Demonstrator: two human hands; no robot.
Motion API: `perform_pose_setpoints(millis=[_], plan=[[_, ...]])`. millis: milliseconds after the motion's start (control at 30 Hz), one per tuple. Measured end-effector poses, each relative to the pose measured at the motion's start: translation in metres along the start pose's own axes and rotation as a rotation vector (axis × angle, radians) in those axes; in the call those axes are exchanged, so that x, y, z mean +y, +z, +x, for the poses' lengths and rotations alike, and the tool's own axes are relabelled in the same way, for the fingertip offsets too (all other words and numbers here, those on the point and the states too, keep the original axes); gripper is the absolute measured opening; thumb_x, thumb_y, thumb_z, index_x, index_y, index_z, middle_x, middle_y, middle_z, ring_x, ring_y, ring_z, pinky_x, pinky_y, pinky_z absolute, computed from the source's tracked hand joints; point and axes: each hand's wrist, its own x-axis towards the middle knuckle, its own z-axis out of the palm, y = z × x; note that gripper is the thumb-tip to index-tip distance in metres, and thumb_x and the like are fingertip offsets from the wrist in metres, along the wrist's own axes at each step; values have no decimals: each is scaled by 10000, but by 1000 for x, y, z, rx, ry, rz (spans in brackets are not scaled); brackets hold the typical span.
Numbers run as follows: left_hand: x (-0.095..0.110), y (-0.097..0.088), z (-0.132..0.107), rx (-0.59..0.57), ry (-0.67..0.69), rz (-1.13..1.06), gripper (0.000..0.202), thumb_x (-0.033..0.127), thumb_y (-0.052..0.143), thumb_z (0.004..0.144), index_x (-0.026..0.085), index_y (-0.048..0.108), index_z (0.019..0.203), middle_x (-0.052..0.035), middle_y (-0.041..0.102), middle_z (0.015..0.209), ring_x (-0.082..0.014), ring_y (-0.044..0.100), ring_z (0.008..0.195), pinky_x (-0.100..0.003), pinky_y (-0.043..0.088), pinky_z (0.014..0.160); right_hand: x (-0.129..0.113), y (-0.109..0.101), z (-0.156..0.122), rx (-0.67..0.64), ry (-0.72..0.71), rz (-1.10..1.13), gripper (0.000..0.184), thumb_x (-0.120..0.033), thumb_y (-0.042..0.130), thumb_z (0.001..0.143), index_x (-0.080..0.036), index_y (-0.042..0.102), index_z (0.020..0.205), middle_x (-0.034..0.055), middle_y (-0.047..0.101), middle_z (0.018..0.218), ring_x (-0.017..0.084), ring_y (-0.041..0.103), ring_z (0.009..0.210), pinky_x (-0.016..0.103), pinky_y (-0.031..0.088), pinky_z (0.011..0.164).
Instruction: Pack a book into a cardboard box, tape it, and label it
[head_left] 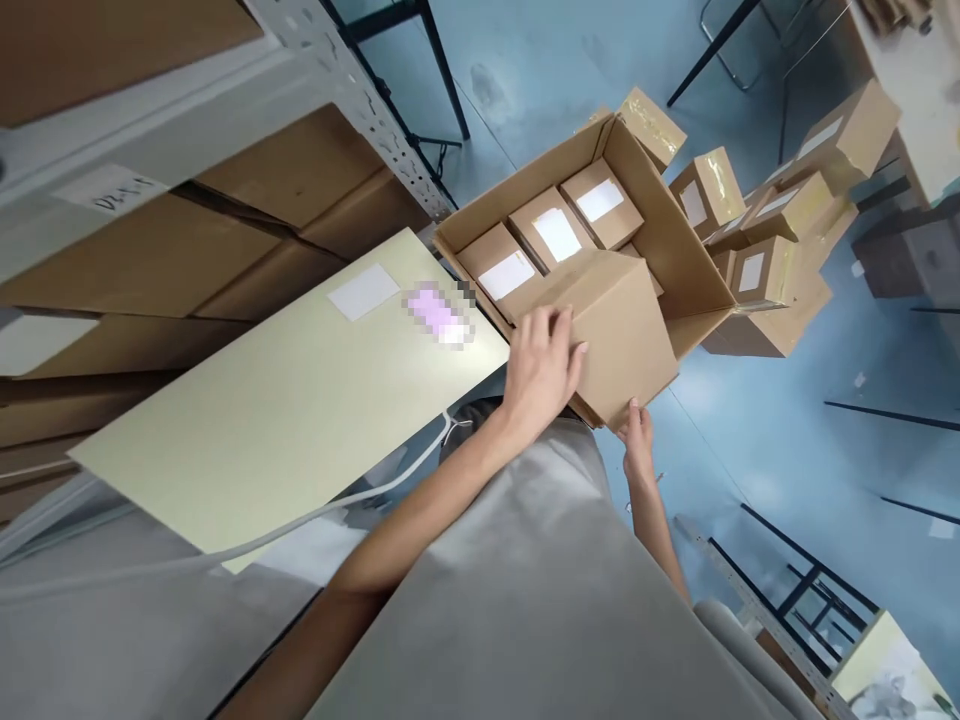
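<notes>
A plain brown carton (611, 335) is held over the near part of a large open cardboard box (675, 235). My left hand (541, 368) lies over the carton's near left edge, its fingers curled on the top face. My right hand (636, 435) grips the carton's lower corner from beneath, its fingers pressed to the underside. Inside the open box, three small cartons with white labels (555, 235) stand side by side behind the held carton.
A pale flat board with a white label (300, 400) lies to the left. Metal shelving (187, 110) holds flat brown cartons at far left. More small labelled cartons (765, 240) are piled on the blue floor at right. Black frame legs (802, 585) stand at lower right.
</notes>
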Motion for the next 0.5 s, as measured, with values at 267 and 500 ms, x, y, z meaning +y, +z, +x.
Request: perform_pose_setpoints(millis=[267, 500], plan=[[-68, 95, 71, -336, -155, -9, 790, 207, 687, 957, 113, 508, 1720, -245, 601, 1592, -450, 592, 1474, -592, 466, 1316, 22, -6, 71, 110, -19, 17, 705, -807, 677, 873, -225, 641, 1269, 167, 825, 1313, 295, 803, 1204, 412, 677, 925], [-96, 168, 190, -518, -210, -80, 772, 106, 806, 751, 12, 672, 1505, -282, 765, 1419, -460, 704, 1392, -555, 527, 1264, -6, -9, 179, 146, -121, 93, 679, -665, 724, 852, -188, 646, 1330, 217, 778, 1426, 330, 741, 1353, 567, 585, 1206]])
